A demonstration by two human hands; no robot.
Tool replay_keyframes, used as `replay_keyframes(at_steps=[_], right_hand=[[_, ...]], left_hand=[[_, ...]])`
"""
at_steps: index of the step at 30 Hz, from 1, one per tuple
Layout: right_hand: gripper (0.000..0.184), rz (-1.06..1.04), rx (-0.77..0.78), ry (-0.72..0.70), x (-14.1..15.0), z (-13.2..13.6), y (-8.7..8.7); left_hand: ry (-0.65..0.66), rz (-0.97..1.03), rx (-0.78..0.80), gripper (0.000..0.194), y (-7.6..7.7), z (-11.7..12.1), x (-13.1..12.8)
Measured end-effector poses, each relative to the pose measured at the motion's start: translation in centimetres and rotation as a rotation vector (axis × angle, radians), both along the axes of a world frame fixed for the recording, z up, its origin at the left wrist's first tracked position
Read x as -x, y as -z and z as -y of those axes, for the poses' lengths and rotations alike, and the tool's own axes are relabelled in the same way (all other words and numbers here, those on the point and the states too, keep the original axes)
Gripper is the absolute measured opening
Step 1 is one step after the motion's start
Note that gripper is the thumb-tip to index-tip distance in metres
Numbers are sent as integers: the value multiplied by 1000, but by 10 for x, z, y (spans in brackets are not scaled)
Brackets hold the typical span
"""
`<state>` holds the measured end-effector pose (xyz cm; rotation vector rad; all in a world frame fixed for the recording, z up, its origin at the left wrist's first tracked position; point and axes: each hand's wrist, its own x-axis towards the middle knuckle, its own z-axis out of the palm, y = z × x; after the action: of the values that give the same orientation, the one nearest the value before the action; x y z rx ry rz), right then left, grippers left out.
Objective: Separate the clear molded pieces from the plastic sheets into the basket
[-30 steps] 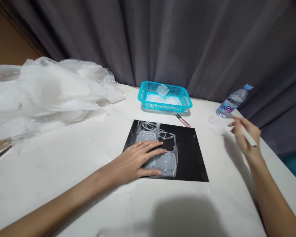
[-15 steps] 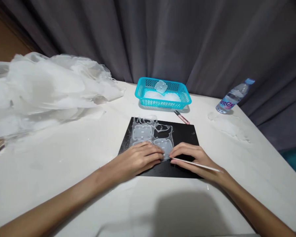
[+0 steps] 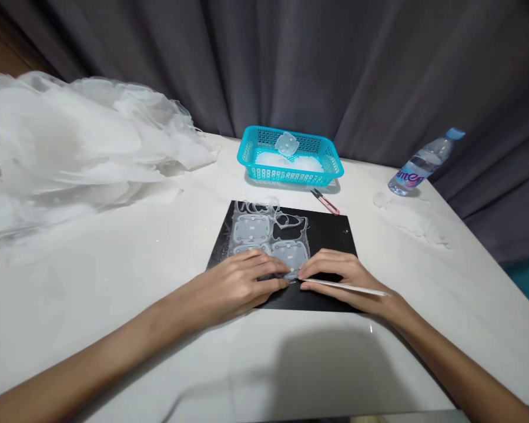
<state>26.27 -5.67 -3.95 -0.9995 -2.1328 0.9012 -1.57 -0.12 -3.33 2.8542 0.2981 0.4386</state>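
Note:
A thin, translucent moulded sheet with rounded-square pieces and cut-out gaps lies on a black mat. My left hand rests flat on its near part, fingers stretched out, covering some of the pieces. On the right, my right hand pinches a slim white pen-like tool. The tool's tip is at the near right edge of one rounded piece, close to my left fingertips. Exactly what the tip touches is too small to tell.
Behind the mat stands a turquoise basket holding translucent pieces. Thread snips with pink handles lie before it. A tilted-looking water bottle and clear scraps are at right; a big heap of whitish sheets fills the left.
The camera view has shifted slightly. My right hand with the white tool has edged a little left along the piece; my left hand stays on the sheet, its fingers slightly more spread.

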Motion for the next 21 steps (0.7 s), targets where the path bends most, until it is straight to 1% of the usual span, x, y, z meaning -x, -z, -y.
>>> replay_keyframes(at_steps=[2,5,15,18,21], right_hand=[[14,7,-3,11,0,0,0],[14,15,-37,-7,1,0,1],[14,71,-139,-28,6,1,-3],[18,84,-140,-24,5,2,-4],[19,77,-103,-26,2,2,-4]], left_hand=[[-7,-2,13,34,1,1,0],[-13,21,17,36,1,2,-1],[-45,-2,26,33,-4,5,-5],[-50,7,31,34,-5,5,-5],[-55,18,64,34,-5,5,-6]])
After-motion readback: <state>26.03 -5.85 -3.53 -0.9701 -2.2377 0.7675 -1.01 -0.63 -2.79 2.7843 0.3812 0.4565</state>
